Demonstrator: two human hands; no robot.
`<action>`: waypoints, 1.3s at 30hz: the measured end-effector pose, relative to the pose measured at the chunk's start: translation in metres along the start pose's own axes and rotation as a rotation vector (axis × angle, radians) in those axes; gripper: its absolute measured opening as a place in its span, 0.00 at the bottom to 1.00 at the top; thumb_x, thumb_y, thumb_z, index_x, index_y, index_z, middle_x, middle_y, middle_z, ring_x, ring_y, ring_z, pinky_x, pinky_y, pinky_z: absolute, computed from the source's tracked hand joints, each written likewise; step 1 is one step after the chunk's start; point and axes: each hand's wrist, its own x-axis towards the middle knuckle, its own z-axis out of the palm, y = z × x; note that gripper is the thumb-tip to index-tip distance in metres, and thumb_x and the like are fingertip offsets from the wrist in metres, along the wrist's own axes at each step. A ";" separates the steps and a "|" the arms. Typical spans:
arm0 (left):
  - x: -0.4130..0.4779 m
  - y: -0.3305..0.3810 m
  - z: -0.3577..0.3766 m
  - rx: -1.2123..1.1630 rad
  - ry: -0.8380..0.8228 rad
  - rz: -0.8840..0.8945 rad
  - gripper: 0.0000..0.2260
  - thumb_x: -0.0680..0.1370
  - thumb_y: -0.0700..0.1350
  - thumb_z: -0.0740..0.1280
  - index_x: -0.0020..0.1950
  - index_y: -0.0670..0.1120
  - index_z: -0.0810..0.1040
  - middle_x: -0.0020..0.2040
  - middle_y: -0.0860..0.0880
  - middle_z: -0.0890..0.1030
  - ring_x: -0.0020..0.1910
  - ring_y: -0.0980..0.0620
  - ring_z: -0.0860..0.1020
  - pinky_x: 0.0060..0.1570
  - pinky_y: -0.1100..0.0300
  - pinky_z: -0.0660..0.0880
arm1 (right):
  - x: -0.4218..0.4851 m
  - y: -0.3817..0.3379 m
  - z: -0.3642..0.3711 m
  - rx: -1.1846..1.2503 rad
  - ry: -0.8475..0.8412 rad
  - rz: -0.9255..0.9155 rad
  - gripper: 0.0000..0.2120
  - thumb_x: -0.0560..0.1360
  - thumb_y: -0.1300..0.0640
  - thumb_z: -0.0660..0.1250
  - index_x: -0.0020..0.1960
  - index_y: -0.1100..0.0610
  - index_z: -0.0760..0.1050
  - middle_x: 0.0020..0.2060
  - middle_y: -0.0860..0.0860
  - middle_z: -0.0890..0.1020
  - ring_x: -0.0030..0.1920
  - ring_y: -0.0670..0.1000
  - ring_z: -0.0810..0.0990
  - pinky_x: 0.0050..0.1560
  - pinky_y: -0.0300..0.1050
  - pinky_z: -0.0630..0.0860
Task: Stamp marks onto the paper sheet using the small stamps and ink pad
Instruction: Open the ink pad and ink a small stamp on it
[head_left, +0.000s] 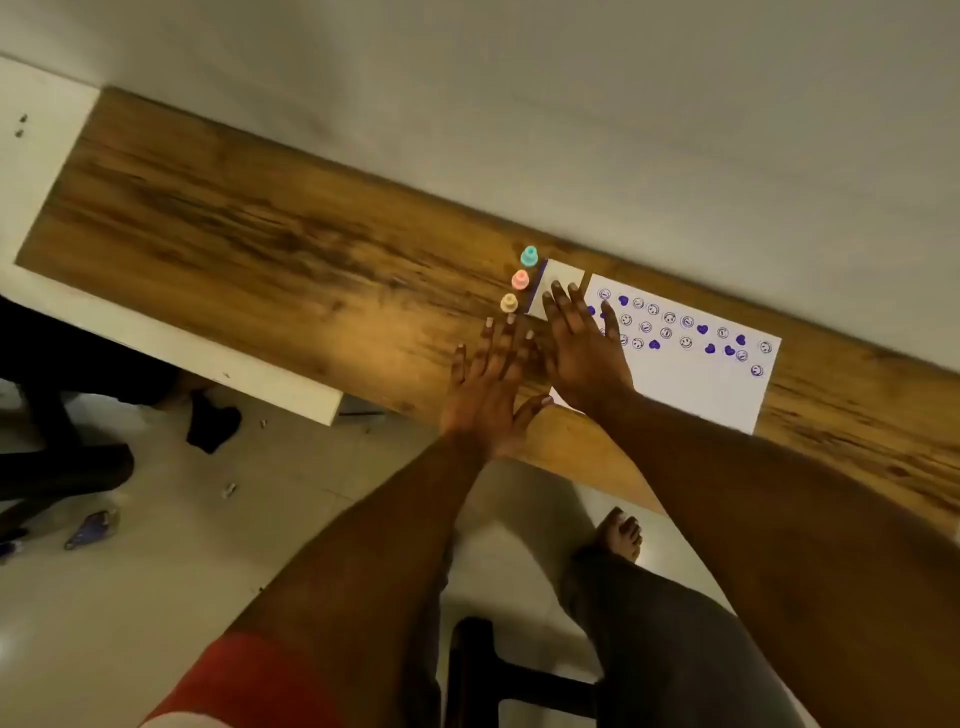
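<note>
Currently the left hand (488, 379) and right hand (582, 353) are flat, fingers spread, holding nothing; the paper (691, 384) under the right hand's fingers could smear if that hand slides.

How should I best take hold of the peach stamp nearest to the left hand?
Probably pinch the narrow top knob of the peach stamp from straight above. It stands upright with its wider body down, and the pink stamp stands close behind it, so a sideways approach has little room.
</note>
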 end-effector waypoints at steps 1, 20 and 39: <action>0.000 -0.002 0.006 0.011 -0.025 -0.011 0.38 0.82 0.72 0.41 0.86 0.52 0.41 0.86 0.48 0.37 0.84 0.46 0.35 0.80 0.40 0.39 | 0.004 0.001 0.006 -0.019 0.011 0.015 0.31 0.86 0.41 0.47 0.84 0.56 0.51 0.83 0.53 0.51 0.83 0.54 0.47 0.79 0.63 0.45; -0.017 -0.025 0.078 -0.215 0.242 -0.088 0.42 0.82 0.70 0.58 0.85 0.43 0.56 0.85 0.44 0.58 0.84 0.47 0.56 0.83 0.50 0.50 | 0.013 -0.017 0.040 -0.040 0.199 0.111 0.23 0.83 0.60 0.59 0.77 0.53 0.69 0.76 0.54 0.71 0.76 0.58 0.66 0.75 0.63 0.58; -0.057 -0.027 0.068 -0.326 0.268 -0.255 0.41 0.78 0.65 0.69 0.83 0.44 0.61 0.84 0.44 0.61 0.84 0.47 0.56 0.82 0.49 0.55 | -0.057 -0.081 0.050 -0.188 0.039 -0.049 0.26 0.77 0.53 0.74 0.73 0.51 0.73 0.69 0.54 0.76 0.70 0.58 0.74 0.71 0.56 0.69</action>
